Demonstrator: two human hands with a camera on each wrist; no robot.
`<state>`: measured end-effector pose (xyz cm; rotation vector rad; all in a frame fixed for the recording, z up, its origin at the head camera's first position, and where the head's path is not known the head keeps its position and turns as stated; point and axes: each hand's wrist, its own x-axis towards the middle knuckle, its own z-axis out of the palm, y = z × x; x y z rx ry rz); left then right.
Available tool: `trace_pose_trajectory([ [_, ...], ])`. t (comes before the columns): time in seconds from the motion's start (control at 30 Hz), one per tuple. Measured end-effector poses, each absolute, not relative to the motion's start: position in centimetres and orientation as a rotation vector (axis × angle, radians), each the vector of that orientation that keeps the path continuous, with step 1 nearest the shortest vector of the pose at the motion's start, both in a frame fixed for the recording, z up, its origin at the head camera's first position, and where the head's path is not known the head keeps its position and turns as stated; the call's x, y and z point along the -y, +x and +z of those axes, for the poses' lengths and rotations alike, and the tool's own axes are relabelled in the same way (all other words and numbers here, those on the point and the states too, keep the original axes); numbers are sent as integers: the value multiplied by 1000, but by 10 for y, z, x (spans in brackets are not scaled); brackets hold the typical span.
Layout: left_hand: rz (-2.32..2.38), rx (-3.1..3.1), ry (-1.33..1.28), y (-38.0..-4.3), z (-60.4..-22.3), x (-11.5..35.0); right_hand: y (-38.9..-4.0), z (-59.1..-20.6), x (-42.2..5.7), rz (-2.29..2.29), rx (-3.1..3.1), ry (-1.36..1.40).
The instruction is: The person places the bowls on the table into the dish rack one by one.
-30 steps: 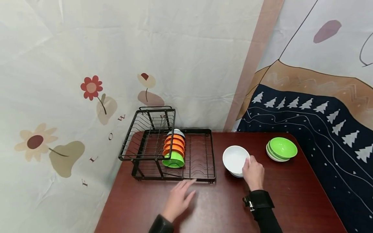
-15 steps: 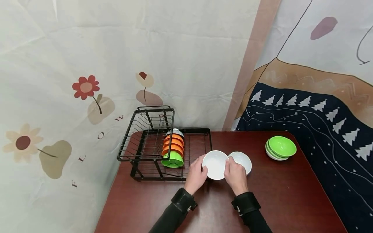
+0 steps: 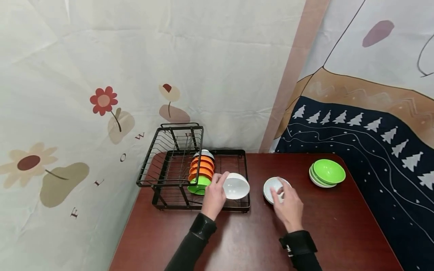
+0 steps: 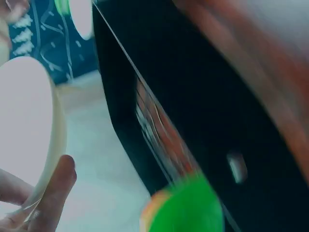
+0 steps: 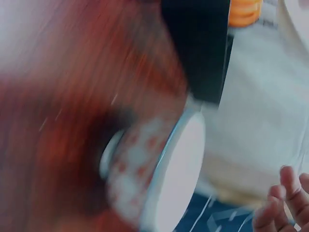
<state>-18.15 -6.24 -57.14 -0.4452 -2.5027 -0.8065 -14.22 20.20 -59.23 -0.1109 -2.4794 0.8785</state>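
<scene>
Left hand (image 3: 213, 197) is pinching the white bowl (image 3: 236, 187) by its rim, holding it tilted and raised near the right side of the rack (image 3: 184, 184). Right hand (image 3: 289, 207) is holding nothing, fingers parted, near the patterned bowl (image 5: 178, 179), which is resting on the table (image 3: 339, 226). Orange bowls (image 3: 202, 167) are standing in the rack.

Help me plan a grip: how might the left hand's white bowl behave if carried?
The white bowl is probably stiff: its rim looks undistorted as the left hand grips it. It seems light, held up by one hand. Its shiny surface might slip.
</scene>
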Motion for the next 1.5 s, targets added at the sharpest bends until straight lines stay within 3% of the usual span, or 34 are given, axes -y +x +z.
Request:
trace_pose_trajectory([
  [0.23, -437, 2502, -463, -180, -573, 107, -114, -607, -274, 967, 2794, -390],
  [0.43, -136, 2484, -500, -176, -583, 133, -103, -632, -307, 992, 3162, -488],
  [0.87, 63, 2371, -727, -170, -602, 147, -102, -658, -310, 993, 3319, -531],
  [1.5, 195, 2196, -538, -174, -644, 144, -103, -660, -311, 982, 3302, -547],
])
